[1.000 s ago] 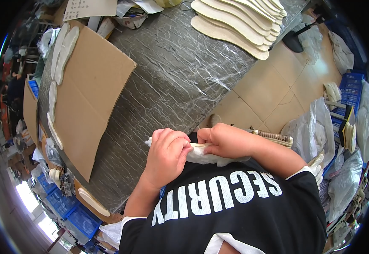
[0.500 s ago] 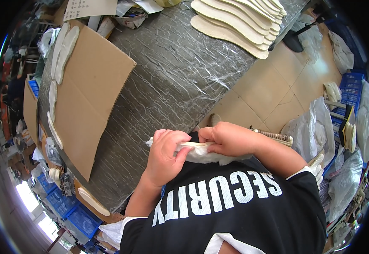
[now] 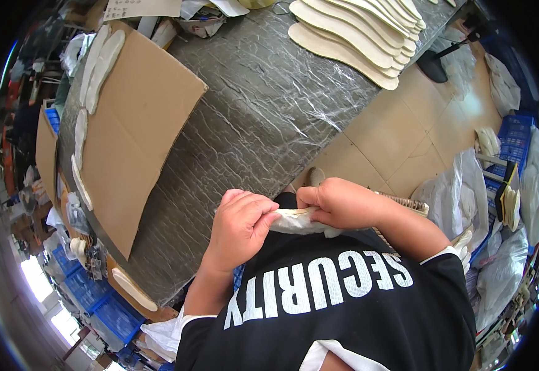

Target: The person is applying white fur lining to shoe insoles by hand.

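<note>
Close to my chest, at the table's near edge, both hands grip a white fluffy insole (image 3: 297, 224) with a thin pale edge facing up. My left hand (image 3: 239, 227) pinches its left part between thumb and fingers. On the other side, my right hand (image 3: 342, 205) is closed on the edge with bent fingers and thumb. A short stretch of edge and white pile shows between the hands; the ends are mostly hidden. A fanned stack of cream insoles (image 3: 343, 52) lies at the far right corner of the table.
A bent cardboard sheet (image 3: 142, 117) covers the left of the dark, plastic-wrapped table (image 3: 232, 133). White fluffy insoles (image 3: 104, 71) line its left edge. Blue crates (image 3: 116, 316) stand at lower left. Clear plastic bags (image 3: 458, 185) and another blue crate (image 3: 515, 143) are at right.
My left thumb has closed against the fingers, and the white pile that stuck out left of that hand no longer shows. My right hand keeps its grip. The view has shifted slightly.
</note>
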Action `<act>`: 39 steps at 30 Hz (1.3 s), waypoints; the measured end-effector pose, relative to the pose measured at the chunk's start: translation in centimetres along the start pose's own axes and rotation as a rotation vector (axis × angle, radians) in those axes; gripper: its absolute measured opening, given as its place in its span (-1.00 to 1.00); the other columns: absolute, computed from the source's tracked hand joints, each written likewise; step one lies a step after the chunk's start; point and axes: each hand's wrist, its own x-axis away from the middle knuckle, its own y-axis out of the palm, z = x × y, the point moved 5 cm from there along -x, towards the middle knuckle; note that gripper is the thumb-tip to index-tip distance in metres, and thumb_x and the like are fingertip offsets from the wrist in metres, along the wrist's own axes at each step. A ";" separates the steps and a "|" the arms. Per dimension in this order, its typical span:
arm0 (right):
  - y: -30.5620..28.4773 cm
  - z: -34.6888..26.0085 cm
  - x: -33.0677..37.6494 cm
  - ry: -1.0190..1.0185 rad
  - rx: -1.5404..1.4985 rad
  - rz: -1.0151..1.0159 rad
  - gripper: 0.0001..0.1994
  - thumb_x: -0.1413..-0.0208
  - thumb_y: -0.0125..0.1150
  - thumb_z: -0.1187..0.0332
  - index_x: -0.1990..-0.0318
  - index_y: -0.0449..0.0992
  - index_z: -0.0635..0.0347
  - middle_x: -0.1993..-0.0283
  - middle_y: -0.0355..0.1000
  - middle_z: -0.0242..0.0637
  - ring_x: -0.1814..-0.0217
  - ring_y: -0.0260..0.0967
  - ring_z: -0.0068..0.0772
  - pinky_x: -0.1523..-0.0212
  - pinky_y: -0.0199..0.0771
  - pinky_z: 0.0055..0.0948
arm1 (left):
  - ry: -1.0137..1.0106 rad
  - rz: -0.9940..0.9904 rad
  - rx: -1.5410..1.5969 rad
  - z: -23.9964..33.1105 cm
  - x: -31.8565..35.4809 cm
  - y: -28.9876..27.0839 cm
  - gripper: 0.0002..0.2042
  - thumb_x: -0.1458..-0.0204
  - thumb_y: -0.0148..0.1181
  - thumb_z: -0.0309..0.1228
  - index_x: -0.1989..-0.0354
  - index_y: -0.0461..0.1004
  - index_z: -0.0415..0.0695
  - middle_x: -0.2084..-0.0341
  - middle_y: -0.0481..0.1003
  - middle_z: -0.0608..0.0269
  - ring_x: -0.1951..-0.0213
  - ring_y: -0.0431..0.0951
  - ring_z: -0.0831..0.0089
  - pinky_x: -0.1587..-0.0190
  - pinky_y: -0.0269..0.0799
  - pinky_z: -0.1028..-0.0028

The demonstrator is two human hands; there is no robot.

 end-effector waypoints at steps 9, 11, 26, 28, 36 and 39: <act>-5.1 0.5 1.9 -0.142 0.582 0.967 -0.52 0.08 0.42 0.38 -0.03 0.39 0.13 0.03 0.48 -0.08 -0.11 0.42 -0.06 -0.18 0.29 -0.11 | -0.355 0.394 0.266 -3.1 2.2 0.4 -0.96 -0.04 0.27 -0.60 0.37 0.53 -0.29 0.46 0.55 0.19 0.41 0.53 0.44 0.31 0.44 0.50; -5.0 3.5 3.6 -0.257 -0.040 1.314 -0.32 0.11 0.46 0.42 -0.21 0.26 0.12 -0.26 0.25 -0.15 -0.35 0.16 -0.20 -0.37 0.02 -0.11 | -0.444 0.439 0.414 -3.4 2.4 1.1 -0.93 -0.12 0.25 -0.55 0.33 0.52 -0.31 0.40 0.53 0.29 0.37 0.49 0.63 0.29 0.43 0.58; -0.9 5.6 -3.3 -0.104 -0.913 0.226 0.01 0.12 0.53 0.07 -0.41 -0.01 0.19 -0.23 0.25 -0.10 -0.26 0.21 -0.31 -0.23 0.28 -0.36 | -0.477 0.423 0.754 -2.8 -1.3 3.0 -0.91 -0.22 0.12 -0.56 0.18 0.45 -0.33 0.20 0.54 0.15 0.23 0.59 0.50 0.14 0.57 0.50; -0.5 5.5 -2.9 -0.103 -0.870 0.338 -0.16 -0.09 0.38 0.15 -0.42 -0.01 0.12 -0.23 0.25 -0.09 -0.25 0.24 -0.30 -0.20 0.32 -0.34 | -0.504 0.374 0.882 -3.1 -1.9 3.6 -0.88 -0.19 0.16 -0.56 0.16 0.44 -0.34 0.22 0.54 0.15 0.24 0.59 0.51 0.14 0.57 0.50; 0.9 6.9 -2.8 -0.159 -1.213 0.613 -0.34 -0.09 0.35 0.41 -0.31 0.15 0.24 -0.13 0.38 -0.15 -0.19 0.35 -0.31 -0.20 0.37 -0.27 | -0.413 0.281 0.647 -2.0 -2.3 3.7 -0.75 -0.04 0.31 -0.59 0.13 0.43 -0.26 0.24 0.56 0.17 0.19 0.59 0.49 0.14 0.55 0.47; 1.5 7.9 -1.9 -0.186 -1.473 0.488 -0.51 0.00 0.33 0.63 -0.12 0.36 0.26 -0.05 0.47 -0.20 -0.13 0.43 -0.23 -0.20 0.41 -0.19 | -0.107 0.329 0.314 -0.2 -2.6 2.1 -0.78 0.06 0.35 -0.63 0.25 0.46 -0.20 0.28 0.53 0.19 0.23 0.56 0.39 0.17 0.49 0.43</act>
